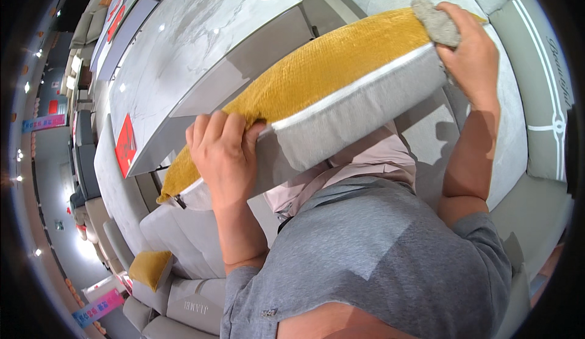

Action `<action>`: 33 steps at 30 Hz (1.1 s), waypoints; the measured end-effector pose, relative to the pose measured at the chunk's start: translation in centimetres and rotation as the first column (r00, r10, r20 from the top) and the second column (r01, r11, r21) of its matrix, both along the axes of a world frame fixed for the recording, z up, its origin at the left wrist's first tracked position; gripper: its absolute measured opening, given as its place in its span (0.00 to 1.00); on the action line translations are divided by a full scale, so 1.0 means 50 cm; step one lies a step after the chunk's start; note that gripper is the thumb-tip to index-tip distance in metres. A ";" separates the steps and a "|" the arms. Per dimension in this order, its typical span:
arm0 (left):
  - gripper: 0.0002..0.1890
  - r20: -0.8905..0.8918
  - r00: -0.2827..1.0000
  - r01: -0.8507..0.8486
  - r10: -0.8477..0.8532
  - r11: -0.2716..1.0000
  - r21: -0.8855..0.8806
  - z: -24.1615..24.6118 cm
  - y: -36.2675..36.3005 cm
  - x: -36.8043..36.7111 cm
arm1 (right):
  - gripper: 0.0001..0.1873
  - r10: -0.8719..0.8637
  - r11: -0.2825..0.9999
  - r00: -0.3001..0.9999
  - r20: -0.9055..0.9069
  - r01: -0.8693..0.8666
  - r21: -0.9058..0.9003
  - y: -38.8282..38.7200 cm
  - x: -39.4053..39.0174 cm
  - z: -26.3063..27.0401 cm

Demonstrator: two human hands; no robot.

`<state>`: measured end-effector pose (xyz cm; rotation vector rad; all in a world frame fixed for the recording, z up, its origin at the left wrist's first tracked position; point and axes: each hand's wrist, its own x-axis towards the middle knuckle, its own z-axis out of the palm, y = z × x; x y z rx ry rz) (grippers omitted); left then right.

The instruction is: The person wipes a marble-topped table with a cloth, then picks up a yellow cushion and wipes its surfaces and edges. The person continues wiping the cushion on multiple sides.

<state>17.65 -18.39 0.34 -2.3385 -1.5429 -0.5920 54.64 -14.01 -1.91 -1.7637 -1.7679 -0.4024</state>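
Observation:
A throw cushion [347,74], mustard plush on one face and grey fabric on the other, is held up on edge over my lap. A white zipper-like strip [361,85] runs along the seam between the two faces. My left hand [224,151] pinches that seam near the cushion's left end, thumb on the grey side and fingers over the yellow. At the far right end, my right hand [473,55] grips a bunched grey cloth [434,21] against the yellow plush. The right fingertips are partly hidden behind the cloth.
A marble-topped table [201,33] stands ahead, with a red card [125,146] at its corner. Grey sofa seats [192,234] surround me. Another yellow cushion [151,268] lies at lower left, and a sofa backrest with white stripes [534,78] rises on the right.

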 end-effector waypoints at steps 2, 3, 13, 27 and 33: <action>0.16 0.068 0.998 0.010 -0.010 1.000 0.000 0.000 0.033 0.000 | 0.30 -0.026 0.994 1.000 -0.007 0.026 -0.103 0.000 -0.028 -0.003; 0.15 0.100 0.995 0.010 -0.010 1.000 -0.001 0.001 0.045 -0.006 | 0.31 0.027 0.996 0.998 -0.049 -0.031 -0.079 0.001 -0.042 -0.006; 0.25 0.133 0.988 -0.068 0.073 0.997 -0.041 -0.020 0.025 -0.092 | 0.30 0.330 0.933 0.931 -0.157 -0.347 -0.093 0.016 -0.150 0.027; 0.26 0.101 0.934 -0.346 0.343 0.938 0.018 -0.042 -0.062 -0.171 | 0.32 0.607 0.702 0.729 -0.316 -0.678 -0.217 -0.004 -0.300 0.045; 0.26 0.109 0.935 -0.343 0.339 0.939 0.026 -0.053 -0.065 -0.176 | 0.31 0.767 0.557 0.558 -0.318 -0.824 -0.104 -0.031 -0.414 0.045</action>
